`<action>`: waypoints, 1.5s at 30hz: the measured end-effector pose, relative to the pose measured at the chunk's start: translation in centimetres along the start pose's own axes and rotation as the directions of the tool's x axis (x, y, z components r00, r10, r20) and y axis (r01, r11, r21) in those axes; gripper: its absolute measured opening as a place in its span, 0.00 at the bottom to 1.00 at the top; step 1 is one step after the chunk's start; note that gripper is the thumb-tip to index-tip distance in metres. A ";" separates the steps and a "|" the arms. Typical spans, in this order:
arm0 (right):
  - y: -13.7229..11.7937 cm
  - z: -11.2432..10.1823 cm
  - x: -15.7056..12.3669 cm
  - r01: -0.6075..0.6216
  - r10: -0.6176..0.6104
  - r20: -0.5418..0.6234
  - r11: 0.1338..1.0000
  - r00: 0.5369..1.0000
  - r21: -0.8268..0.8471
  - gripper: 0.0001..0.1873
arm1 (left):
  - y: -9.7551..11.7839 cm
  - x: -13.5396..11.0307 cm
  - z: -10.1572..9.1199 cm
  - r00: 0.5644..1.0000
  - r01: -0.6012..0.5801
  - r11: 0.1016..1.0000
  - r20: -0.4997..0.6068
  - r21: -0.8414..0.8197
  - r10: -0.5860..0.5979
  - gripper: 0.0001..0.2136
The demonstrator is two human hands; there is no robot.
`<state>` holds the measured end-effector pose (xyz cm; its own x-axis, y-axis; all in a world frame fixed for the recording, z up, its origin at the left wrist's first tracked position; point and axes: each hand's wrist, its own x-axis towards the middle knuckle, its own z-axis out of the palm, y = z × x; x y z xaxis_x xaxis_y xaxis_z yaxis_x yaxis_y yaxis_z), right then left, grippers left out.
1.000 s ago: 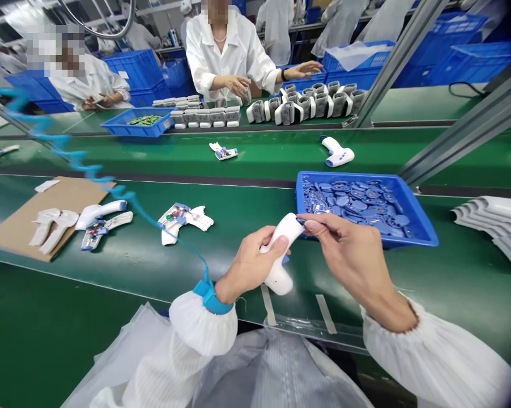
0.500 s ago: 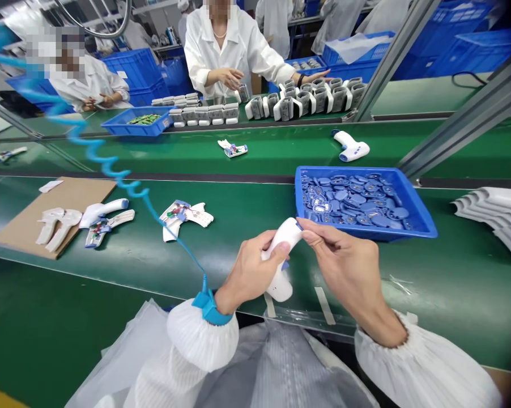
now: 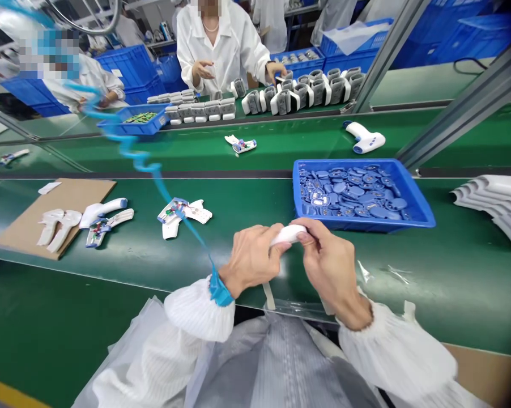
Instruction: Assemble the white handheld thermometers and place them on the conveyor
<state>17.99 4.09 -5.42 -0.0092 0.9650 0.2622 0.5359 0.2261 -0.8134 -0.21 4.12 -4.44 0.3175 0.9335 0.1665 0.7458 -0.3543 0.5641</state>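
Note:
A white handheld thermometer shell (image 3: 288,233) is gripped between both my hands above the near green belt. My left hand (image 3: 251,258) wraps round its lower part, which is hidden behind the fingers. My right hand (image 3: 329,263) is closed over its upper end, thumb and fingers pinching it. A blue wrist strap (image 3: 219,290) with a coiled blue cord (image 3: 153,170) sits on my left wrist. Just beyond my hands stands a blue tray (image 3: 412,211) full of small blue parts.
Open thermometer halves with wiring (image 3: 182,214) and more shells (image 3: 102,218) lie left on the belt by a cardboard sheet (image 3: 75,192). Stacked white shells (image 3: 493,207) sit at the right. A finished thermometer (image 3: 366,137) lies on the far belt. People in white coats work opposite.
Both hands drew together and lower over the shell, which tilted from upright to nearly flat. My right hand went from a fingertip touch at its tip to a full grip.

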 end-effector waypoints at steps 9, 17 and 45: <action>0.7 -0.9 -1.2 -0.155 0.115 0.354 0.984 0.928 0.085 0.16 | -1.3 0.0 2.6 0.867 0.294 0.934 -0.355 -0.205 -0.350 0.21; -0.9 2.6 -2.2 -0.428 0.397 0.273 0.901 0.876 0.063 0.25 | -2.9 0.2 1.5 0.945 0.114 0.972 -0.280 -0.204 -0.170 0.16; 4.0 3.9 30.7 0.198 -0.078 0.291 0.890 0.954 -0.411 0.19 | -11.8 10.5 -11.9 0.493 0.060 0.470 -0.383 -0.881 -0.781 0.16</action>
<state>16.61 35.16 -2.66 -0.2960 0.9413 0.1622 0.8221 0.3375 -0.4585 -12.68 18.73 0.31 -0.6508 0.7577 -0.0490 -0.1462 -0.0618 0.9873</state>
